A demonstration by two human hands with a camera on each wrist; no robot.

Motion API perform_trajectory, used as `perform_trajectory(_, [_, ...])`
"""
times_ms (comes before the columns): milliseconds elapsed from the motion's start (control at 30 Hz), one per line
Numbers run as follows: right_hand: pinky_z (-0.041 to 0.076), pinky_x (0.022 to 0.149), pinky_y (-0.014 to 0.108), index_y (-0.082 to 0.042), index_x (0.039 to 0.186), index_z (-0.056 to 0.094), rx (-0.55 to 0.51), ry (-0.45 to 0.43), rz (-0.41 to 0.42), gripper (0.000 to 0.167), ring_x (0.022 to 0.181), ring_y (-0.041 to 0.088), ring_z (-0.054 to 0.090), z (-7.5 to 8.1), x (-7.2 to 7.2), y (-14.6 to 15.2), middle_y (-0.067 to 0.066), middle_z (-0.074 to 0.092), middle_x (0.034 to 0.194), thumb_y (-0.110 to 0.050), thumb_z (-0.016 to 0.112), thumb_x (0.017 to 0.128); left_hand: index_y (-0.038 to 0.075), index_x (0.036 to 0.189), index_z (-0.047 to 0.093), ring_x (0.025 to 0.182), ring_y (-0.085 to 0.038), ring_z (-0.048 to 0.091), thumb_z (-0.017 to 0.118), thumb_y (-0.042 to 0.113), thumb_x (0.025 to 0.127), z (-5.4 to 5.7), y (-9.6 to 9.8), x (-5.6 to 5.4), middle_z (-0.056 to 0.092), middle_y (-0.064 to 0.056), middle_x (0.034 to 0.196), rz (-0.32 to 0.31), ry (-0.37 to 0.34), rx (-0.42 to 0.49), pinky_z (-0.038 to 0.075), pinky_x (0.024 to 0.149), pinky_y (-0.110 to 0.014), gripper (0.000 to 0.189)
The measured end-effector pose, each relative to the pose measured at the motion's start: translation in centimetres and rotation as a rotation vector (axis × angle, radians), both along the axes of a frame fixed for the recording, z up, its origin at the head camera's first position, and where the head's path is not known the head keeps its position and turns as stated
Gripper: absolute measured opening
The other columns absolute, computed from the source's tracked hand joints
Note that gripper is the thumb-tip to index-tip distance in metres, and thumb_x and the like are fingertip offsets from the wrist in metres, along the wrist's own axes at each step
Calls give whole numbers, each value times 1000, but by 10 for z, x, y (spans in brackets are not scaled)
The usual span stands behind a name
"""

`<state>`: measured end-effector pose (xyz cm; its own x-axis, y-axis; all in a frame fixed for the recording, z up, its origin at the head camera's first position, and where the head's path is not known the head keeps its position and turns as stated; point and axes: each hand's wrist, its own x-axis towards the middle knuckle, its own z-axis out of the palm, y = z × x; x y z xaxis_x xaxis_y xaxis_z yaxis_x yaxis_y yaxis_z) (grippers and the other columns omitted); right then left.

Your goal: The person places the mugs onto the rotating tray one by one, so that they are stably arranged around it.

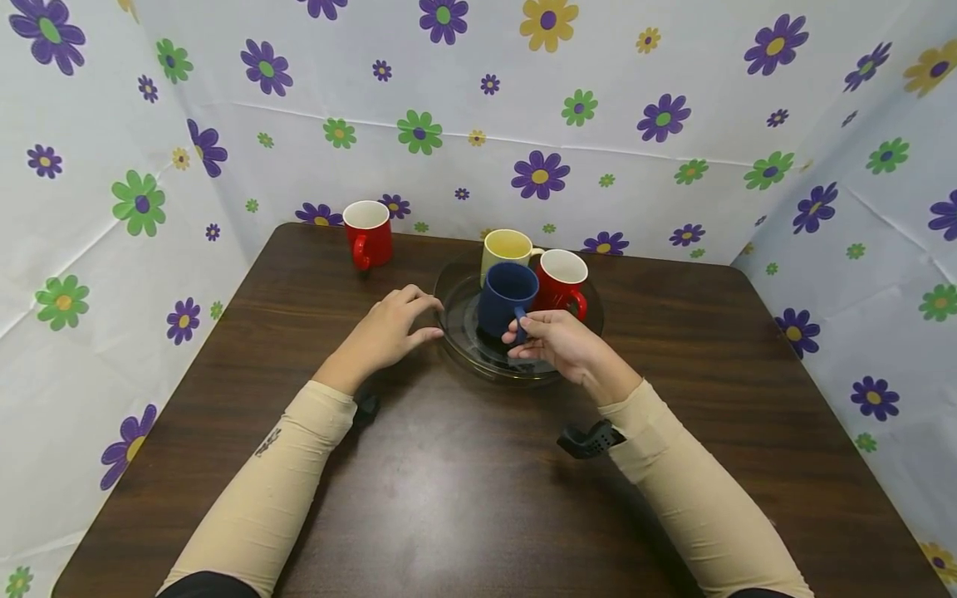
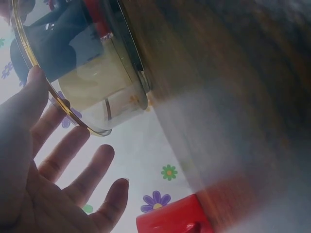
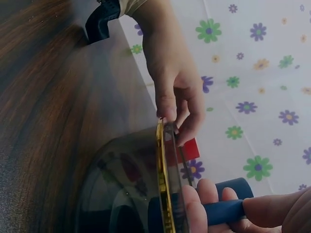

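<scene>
A round clear glass tray (image 1: pixel 462 349) with a gold rim stands on the table and bears a blue mug (image 1: pixel 497 306), a yellow mug (image 1: pixel 490 257) and a red mug (image 1: pixel 552 291). With thumb and fingers, my left hand (image 1: pixel 385 330) pinches the tray's left rim; the right wrist view shows this grip side-on. My right hand (image 1: pixel 570 345) holds the blue mug by its handle, thumb against fingers. The blue mug is upright, in front of the other two. Whether its base touches the tray, I cannot tell.
Another red mug (image 1: pixel 371 239) stands by itself at the table's back left, handle toward me. The dark wooden table (image 1: pixel 449 490) is bordered at the back and sides by a white flowered sheet (image 1: pixel 478 108).
</scene>
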<state>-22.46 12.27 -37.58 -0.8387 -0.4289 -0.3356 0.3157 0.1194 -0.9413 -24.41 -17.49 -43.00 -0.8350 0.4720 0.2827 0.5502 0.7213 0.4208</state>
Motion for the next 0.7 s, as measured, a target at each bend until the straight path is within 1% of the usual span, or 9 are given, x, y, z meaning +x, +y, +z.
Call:
perform_trajectory(100, [58, 88, 31, 14, 120, 54, 5, -4, -16, 31, 85, 20, 73, -3, 0, 0, 17, 71, 106, -11, 40, 110, 16, 124, 66, 113, -33, 57, 77, 32, 92, -1, 1, -1, 62, -9, 118, 3, 5, -5, 49, 97, -53, 37])
perform_trajectory(167, [58, 89, 32, 15, 122, 54, -2, -21, -33, 32, 85, 20, 74, -6, 0, -2, 23, 69, 113, -11, 40, 110, 16, 124, 66, 112, -33, 57, 77, 32, 92, -1, 1, -1, 62, -9, 119, 5, 4, -7, 49, 97, -54, 38])
perform_trajectory(200, [58, 88, 31, 15, 123, 53, -4, -32, -44, 32, 86, 21, 74, -7, 0, -2, 24, 69, 115, -12, 41, 110, 16, 124, 66, 112, -33, 57, 77, 32, 92, -1, 1, -1, 61, -9, 119, 4, 2, -7, 49, 98, -53, 38])
perform_trajectory(333, [54, 94, 36, 16, 129, 51, -3, -70, -75, 34, 101, 32, 73, -7, 1, -7, 31, 63, 128, -11, 42, 110, 15, 126, 66, 112, -33, 57, 76, 32, 92, 0, 1, -1, 61, -9, 119, 3, -10, -6, 49, 98, -53, 39])
perform_trajectory(433, [50, 99, 40, 17, 135, 47, -2, -86, -68, 37, 113, 39, 68, -6, 0, -13, 34, 57, 135, -10, 39, 110, 14, 127, 66, 112, -33, 57, 76, 32, 93, 1, 1, -1, 61, -10, 120, 4, -19, -4, 49, 100, -52, 40])
perform_trajectory(600, [48, 102, 40, 16, 143, 39, -25, -136, -69, 41, 123, 43, 60, -8, -4, -29, 35, 50, 143, -9, 32, 110, 14, 128, 65, 113, -33, 57, 75, 32, 93, 2, 1, 1, 61, -10, 122, 10, -30, -8, 49, 101, -52, 41])
perform_trajectory(700, [47, 103, 40, 14, 144, 38, -75, -180, -126, 40, 128, 45, 55, -9, -6, -38, 34, 47, 145, -7, 33, 110, 14, 129, 64, 114, -33, 58, 74, 31, 94, 2, 2, 1, 60, -10, 123, 6, -26, -10, 49, 102, -52, 40])
